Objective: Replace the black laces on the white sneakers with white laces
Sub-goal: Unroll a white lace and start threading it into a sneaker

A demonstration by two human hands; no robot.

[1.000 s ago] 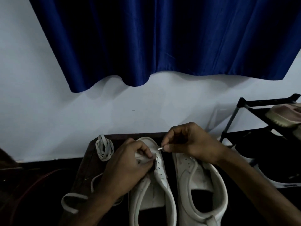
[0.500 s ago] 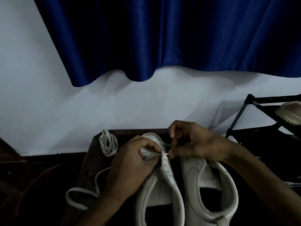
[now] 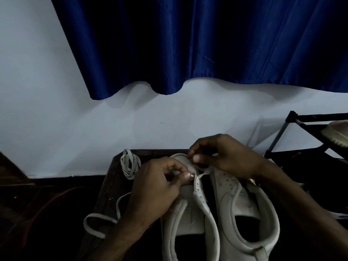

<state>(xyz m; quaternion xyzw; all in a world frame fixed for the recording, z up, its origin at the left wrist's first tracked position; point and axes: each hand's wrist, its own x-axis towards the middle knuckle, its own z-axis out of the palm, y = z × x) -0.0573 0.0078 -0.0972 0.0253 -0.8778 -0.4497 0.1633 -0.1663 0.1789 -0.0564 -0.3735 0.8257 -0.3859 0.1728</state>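
Note:
Two white sneakers stand side by side on a dark wooden stool (image 3: pixel 111 178), toes toward the wall. My left hand (image 3: pixel 156 187) grips the eyelet flap of the left sneaker (image 3: pixel 190 217) near its toe. My right hand (image 3: pixel 224 157) pinches a white lace (image 3: pixel 204 171) that runs out of the lowest eyelet, just above the toe of the right sneaker (image 3: pixel 243 210). The lace's other end trails in a loop (image 3: pixel 98 221) off the stool's left side. A second white lace (image 3: pixel 130 164) lies coiled at the stool's back left corner. No black lace is visible.
A white wall and a blue curtain (image 3: pixel 207 44) fill the background. A black metal shoe rack (image 3: pixel 293 136) stands at the right with a pale shoe (image 3: pixel 337 132) on its shelf. The floor around the stool is dark.
My right hand passed the lace tip into the eyelet and now pulls the lace up and away to the right. My left hand stays on the flap.

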